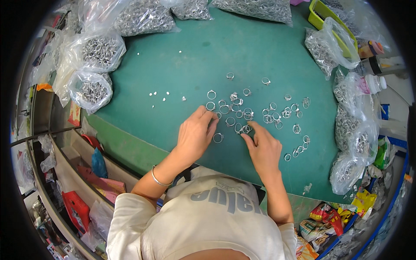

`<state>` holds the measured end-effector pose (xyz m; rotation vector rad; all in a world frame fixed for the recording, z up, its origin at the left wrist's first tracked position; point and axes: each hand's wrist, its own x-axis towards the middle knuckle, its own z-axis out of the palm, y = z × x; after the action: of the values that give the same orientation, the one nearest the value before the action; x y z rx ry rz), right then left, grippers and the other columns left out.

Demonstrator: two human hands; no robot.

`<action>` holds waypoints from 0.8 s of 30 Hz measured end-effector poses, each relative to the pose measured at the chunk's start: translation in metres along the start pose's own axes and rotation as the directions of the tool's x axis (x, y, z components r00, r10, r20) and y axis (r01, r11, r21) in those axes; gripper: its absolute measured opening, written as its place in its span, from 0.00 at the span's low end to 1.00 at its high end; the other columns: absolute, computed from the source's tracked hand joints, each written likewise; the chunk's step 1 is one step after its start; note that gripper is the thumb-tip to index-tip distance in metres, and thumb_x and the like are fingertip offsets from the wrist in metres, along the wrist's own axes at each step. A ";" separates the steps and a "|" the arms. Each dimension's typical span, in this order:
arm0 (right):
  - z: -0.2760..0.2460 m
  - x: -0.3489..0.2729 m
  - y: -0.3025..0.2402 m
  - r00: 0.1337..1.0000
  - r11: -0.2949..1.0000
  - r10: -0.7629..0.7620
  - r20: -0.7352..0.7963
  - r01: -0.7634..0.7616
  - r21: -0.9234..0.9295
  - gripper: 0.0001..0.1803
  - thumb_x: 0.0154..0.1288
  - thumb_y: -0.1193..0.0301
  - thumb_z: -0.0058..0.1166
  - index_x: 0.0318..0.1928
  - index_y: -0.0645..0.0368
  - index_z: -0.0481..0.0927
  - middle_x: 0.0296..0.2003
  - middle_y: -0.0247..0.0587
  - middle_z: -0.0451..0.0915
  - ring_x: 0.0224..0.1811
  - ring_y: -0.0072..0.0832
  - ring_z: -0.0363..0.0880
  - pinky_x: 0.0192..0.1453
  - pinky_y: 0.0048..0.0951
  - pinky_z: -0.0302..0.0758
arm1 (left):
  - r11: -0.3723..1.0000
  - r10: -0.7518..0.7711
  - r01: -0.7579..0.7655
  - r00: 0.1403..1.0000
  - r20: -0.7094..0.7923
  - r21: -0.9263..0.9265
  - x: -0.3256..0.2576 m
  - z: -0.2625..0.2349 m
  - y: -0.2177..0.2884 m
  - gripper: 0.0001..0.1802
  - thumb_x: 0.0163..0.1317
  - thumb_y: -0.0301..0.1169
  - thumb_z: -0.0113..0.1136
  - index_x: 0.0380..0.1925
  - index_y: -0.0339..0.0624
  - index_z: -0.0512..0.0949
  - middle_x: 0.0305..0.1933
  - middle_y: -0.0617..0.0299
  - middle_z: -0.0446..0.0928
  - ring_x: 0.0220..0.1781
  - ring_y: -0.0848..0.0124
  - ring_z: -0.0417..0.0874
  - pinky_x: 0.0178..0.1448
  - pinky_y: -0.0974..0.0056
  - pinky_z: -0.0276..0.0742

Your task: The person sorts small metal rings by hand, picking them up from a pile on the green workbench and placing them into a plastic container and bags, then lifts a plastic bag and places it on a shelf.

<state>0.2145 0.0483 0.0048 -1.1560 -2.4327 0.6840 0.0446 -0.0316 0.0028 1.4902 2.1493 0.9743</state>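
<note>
Loose silver-coloured finger rings (235, 108) lie scattered on the green tabletop (173, 78), several with raised or stone-set tops. My left hand (193, 133) is at the left edge of this group, fingers curled together with a ring (218, 115) at the tips. Just above its index finger lies another ring (210, 106), and one more ring (218, 138) rests beside the thumb. To the right, my right hand (265, 151) pinches a ring (246, 129) between thumb and index finger. A neighbouring ring (238, 128) sits close to that pinch.
Bags of rings line the table's back (145, 19), left (92, 89) and right (346, 125) sides. A yellow-green basket (315, 19) stands at the back right. Small white pieces (164, 99) dot the table's left part. Open drawers (71, 151) flank me on the left.
</note>
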 end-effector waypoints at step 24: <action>-0.019 -0.002 0.018 0.891 0.480 0.337 0.305 -0.441 0.758 0.04 0.59 0.77 0.45 0.34 0.61 0.74 0.25 0.32 0.72 0.17 0.18 0.65 0.16 0.17 0.58 | -0.129 -0.123 0.723 0.667 0.735 -0.678 -0.001 -0.005 0.002 0.11 0.61 0.30 0.55 0.38 0.33 0.77 0.22 0.74 0.63 0.23 0.84 0.58 0.23 0.78 0.52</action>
<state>0.2365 0.0613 0.0096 -1.2335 -1.4968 1.8232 0.0438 -0.0337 0.0076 0.0617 0.8325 1.1896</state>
